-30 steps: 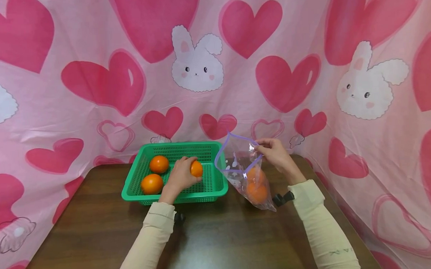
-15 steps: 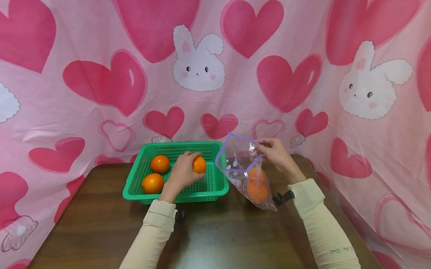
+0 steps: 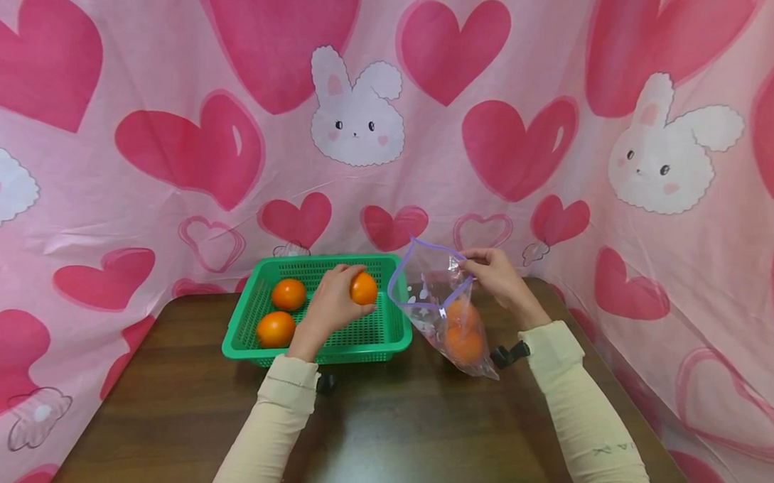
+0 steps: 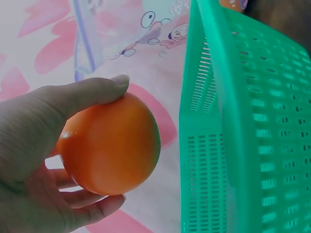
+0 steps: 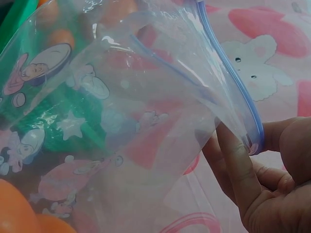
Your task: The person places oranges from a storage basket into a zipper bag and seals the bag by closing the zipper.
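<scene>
My left hand (image 3: 328, 306) holds an orange (image 3: 364, 288) above the green basket (image 3: 315, 353). In the left wrist view the thumb lies over the top of the orange (image 4: 114, 145) and the fingers curl beneath it. Two more oranges (image 3: 289, 295) sit in the basket's left half. To the right, my right hand (image 3: 498, 279) pinches the purple-edged rim of a clear zip bag (image 3: 422, 322), whose mouth gapes toward the basket. Inside the bag, two oranges (image 3: 464, 345) lie low down. The right wrist view shows fingers (image 5: 238, 165) and thumb on either side of the bag's rim.
The basket and bag are on a brown wooden table (image 3: 393, 426). A pink cloth (image 3: 353, 200) printed with hearts and rabbits hangs behind and at both sides. A dark strap device (image 3: 510, 354) sits at the right wrist.
My left hand has lifted the orange up from the basket floor and moved it slightly right, toward the bag. The right hand keeps its hold on the bag's rim.
</scene>
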The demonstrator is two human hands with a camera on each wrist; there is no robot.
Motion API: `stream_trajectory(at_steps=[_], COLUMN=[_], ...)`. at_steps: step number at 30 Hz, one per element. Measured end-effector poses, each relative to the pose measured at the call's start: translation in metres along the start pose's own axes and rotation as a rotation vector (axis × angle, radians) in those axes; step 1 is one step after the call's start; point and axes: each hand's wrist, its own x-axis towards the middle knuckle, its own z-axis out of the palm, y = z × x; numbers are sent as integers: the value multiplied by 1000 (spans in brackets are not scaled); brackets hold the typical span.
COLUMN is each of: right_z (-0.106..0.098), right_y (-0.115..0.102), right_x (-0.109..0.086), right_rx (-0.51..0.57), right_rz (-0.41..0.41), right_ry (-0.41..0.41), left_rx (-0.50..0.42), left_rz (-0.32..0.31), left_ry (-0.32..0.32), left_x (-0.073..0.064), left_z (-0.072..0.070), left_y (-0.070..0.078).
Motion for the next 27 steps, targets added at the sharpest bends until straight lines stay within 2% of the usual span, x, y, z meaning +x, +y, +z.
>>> stream_trajectory(at_steps=[6, 18, 27], right_z=[0, -2, -1], right_y=[0, 5, 4], right_x=[-2, -2, -4], right_rx=[-5, 44, 31], right_rz=[0, -8, -12], right_ry=[0, 10, 9], left_rx=[0, -73, -76], left_rz=[6, 29, 76], left_ry=[7, 35, 58], left_x=[0, 0, 1], left_z=[-5, -8, -14], left_y=[2, 11, 20])
